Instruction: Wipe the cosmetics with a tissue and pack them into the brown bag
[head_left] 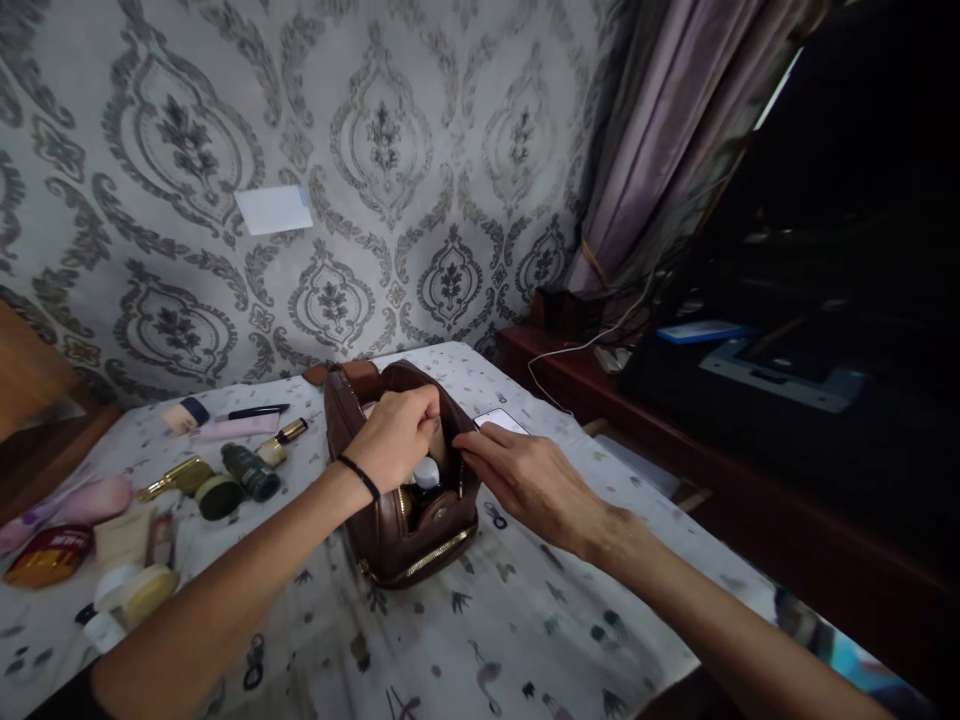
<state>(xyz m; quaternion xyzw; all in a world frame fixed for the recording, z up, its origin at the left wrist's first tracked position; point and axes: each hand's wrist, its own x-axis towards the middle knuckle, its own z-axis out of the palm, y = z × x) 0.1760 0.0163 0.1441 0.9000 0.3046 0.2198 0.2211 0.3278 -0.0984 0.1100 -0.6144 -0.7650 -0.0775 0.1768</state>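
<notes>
Forearms enter from the lower left and lower right of the frame (247,570) and converge on a brown bag (442,545) at centre, standing unzipped on a patterned white cloth (450,660). Left hand (397,430), with a black band (360,477) at the wrist: over the bag's mouth, fingers curled inward; a beige item (437,442) shows just below them. Cannot tell whether it is gripped. Right hand (536,475): fingertips pinching the bag's right rim. Inside the bag, below the left hand: a white cap (427,472).

Phone (504,421), screen lit, lies just beside the bag, behind the right hand. Left of frame, on the cloth: a dark green bottle (251,472), a round dark jar (218,496), a pink tube (236,427) and a black pen (259,411); more containers (124,540) cluster at lower left. Upper left: white card (274,210) against patterned wallpaper (382,130). Upper right: mauve curtain (660,130).
</notes>
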